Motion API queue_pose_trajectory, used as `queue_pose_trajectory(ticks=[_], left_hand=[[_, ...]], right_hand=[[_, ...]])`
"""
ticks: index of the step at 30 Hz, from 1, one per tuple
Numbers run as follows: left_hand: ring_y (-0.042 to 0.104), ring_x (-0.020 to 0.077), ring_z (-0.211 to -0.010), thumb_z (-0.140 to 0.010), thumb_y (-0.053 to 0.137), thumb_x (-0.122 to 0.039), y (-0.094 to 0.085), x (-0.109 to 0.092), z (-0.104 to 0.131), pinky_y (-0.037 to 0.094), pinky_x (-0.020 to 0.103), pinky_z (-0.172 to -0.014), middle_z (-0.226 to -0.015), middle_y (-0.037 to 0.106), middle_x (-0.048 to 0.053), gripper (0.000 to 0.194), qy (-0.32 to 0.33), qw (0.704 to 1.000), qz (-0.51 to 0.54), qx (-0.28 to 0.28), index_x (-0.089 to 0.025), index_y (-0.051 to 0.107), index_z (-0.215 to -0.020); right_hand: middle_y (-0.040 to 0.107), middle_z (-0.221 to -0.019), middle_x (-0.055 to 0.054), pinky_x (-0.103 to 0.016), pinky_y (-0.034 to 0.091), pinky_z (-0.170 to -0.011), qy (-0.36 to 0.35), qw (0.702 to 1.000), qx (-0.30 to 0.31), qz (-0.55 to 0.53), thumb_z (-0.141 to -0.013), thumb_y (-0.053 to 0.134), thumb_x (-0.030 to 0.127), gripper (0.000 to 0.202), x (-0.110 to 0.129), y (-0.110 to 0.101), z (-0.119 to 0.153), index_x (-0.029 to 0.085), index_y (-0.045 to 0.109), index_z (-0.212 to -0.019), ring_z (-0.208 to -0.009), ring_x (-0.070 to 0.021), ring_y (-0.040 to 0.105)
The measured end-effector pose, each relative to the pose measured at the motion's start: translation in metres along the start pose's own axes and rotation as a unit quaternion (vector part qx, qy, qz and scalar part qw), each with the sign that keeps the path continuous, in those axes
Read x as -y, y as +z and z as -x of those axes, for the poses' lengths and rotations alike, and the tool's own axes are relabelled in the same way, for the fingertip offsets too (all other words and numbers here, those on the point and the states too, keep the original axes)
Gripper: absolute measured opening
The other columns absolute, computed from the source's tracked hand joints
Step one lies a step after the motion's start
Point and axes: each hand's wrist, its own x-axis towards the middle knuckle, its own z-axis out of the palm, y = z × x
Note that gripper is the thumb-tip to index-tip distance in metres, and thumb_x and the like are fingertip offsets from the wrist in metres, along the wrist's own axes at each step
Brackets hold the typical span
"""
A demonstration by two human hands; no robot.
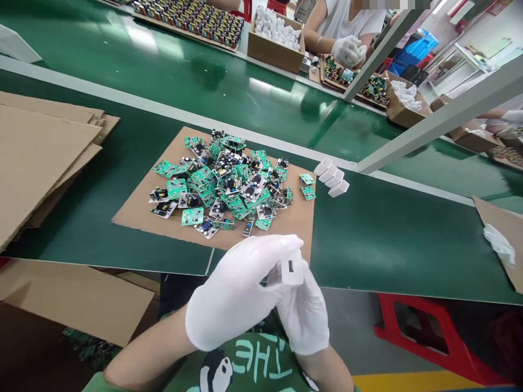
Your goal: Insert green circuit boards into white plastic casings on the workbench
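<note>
Both hands wear white gloves and meet at the table's front edge. My left hand (241, 288) is closed on a small white charger housing (291, 268), its fingers reaching over the top. From the right, my right hand (306, 310) grips the same housing. A dark rectangular slot shows on the housing's face. Just beyond the hands, a heap of green and white circuit boards (229, 185) lies on a cardboard sheet (134, 209). Several white housings (332, 177) stand in a row right of the sheet.
Stacked cardboard (44, 158) lies at the left. A metal rail (171, 111) crosses behind the boards, and a slanted post (441, 117) rises at the right. Across the table a person's gloved hands (349, 51) are beside boxes of white parts (275, 41). A red stool (433, 337) stands below right.
</note>
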Motion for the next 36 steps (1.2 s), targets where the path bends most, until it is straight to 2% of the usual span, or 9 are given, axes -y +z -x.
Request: queue_pose_trajectory(ticks=[3,5,8,11,16,21,24,29,36], left_hand=[[0.07,0.0132,-0.102,-0.09,0.062,-0.013,-0.001,-0.001,-0.002,0.053,0.021,-0.097,-0.113,0.073,0.0,0.031,-0.004,1.0,-0.016,-0.012,-0.02,0.06,-0.12],[0.07,0.0136,-0.101,-0.089,0.063,-0.013,-0.001,0.0,-0.003,0.054,0.021,-0.094,-0.112,0.073,0.002,0.03,0.003,1.0,-0.012,-0.013,-0.019,0.061,-0.119],[0.069,0.0118,-0.103,-0.088,0.065,-0.012,-0.002,0.003,-0.002,0.052,0.017,-0.096,-0.113,0.073,0.002,0.03,0.016,1.0,0.0,-0.01,-0.018,0.062,-0.117],[0.067,0.009,-0.105,-0.087,0.066,-0.009,-0.002,0.006,0.0,0.047,0.014,-0.1,-0.114,0.072,0.002,0.03,0.028,0.999,0.012,-0.012,-0.016,0.063,-0.117],[0.066,0.0113,-0.108,-0.087,0.067,-0.006,0.003,0.012,0.003,0.048,0.018,-0.101,-0.115,0.072,0.008,0.032,0.065,0.997,0.035,-0.027,-0.011,0.062,-0.117],[0.067,0.0183,-0.105,-0.084,0.067,0.0,0.012,0.02,0.004,0.052,0.027,-0.095,-0.116,0.071,0.016,0.039,0.122,0.991,-0.006,-0.048,-0.007,0.059,-0.121],[0.068,0.0208,-0.103,-0.082,0.067,0.001,0.016,0.025,0.005,0.054,0.03,-0.091,-0.116,0.071,0.018,0.043,0.146,0.988,-0.021,-0.05,-0.005,0.059,-0.124],[0.068,0.0218,-0.098,-0.079,0.065,0.007,0.019,0.03,0.007,0.055,0.034,-0.081,-0.116,0.071,0.018,0.051,0.159,0.985,-0.032,-0.057,-0.009,0.058,-0.127],[0.069,0.0235,-0.095,-0.079,0.063,0.009,0.015,0.026,0.007,0.056,0.034,-0.076,-0.101,0.073,0.015,0.045,0.182,0.981,-0.063,-0.029,-0.009,0.056,-0.12]], right_hand=[[0.074,-0.109,-0.008,-0.034,0.061,-0.092,0.054,0.996,0.003,-0.077,-0.09,0.065,0.056,0.036,0.003,0.003,0.0,0.023,0.072,-0.103,-0.101,-0.0217,0.071],[0.074,-0.109,-0.005,-0.028,0.057,-0.097,0.109,0.982,-0.024,-0.153,-0.085,0.074,0.053,0.033,0.007,0.008,0.0,0.024,0.074,-0.101,-0.103,-0.018,0.069],[0.074,-0.101,0.0,-0.013,0.055,-0.088,0.162,0.952,-0.063,-0.253,-0.08,0.084,0.043,0.025,0.012,0.015,0.001,0.024,0.077,-0.093,-0.096,-0.0109,0.068],[0.073,-0.091,-0.001,-0.008,0.053,-0.078,0.143,0.95,-0.055,-0.274,-0.082,0.084,0.037,0.018,0.013,0.017,0.002,0.021,0.078,-0.089,-0.088,-0.0088,0.067],[0.072,-0.094,-0.001,-0.02,0.055,-0.082,0.086,0.973,-0.035,-0.212,-0.092,0.072,0.038,0.015,0.011,0.01,0.004,0.025,0.077,-0.098,-0.087,-0.0131,0.065],[0.067,-0.11,-0.007,-0.034,0.05,-0.089,0.046,0.998,0.009,-0.039,-0.091,0.07,0.051,0.04,0.023,0.003,-0.003,0.021,0.071,-0.117,-0.099,-0.0233,0.061],[0.066,-0.104,-0.006,-0.032,0.046,-0.084,0.059,0.997,0.022,0.036,-0.084,0.077,0.047,0.042,0.031,0.001,-0.009,0.018,0.069,-0.112,-0.097,-0.0236,0.058],[0.062,-0.088,0.0,-0.026,0.042,-0.072,0.093,0.992,0.029,0.075,-0.075,0.076,0.026,0.026,0.034,-0.001,-0.017,0.017,0.067,-0.097,-0.082,-0.0172,0.054],[0.054,-0.08,0.0,-0.026,0.036,-0.066,0.074,0.993,0.067,0.064,-0.071,0.078,0.038,0.03,0.034,-0.003,-0.025,0.017,0.061,-0.084,-0.074,-0.0156,0.047]])
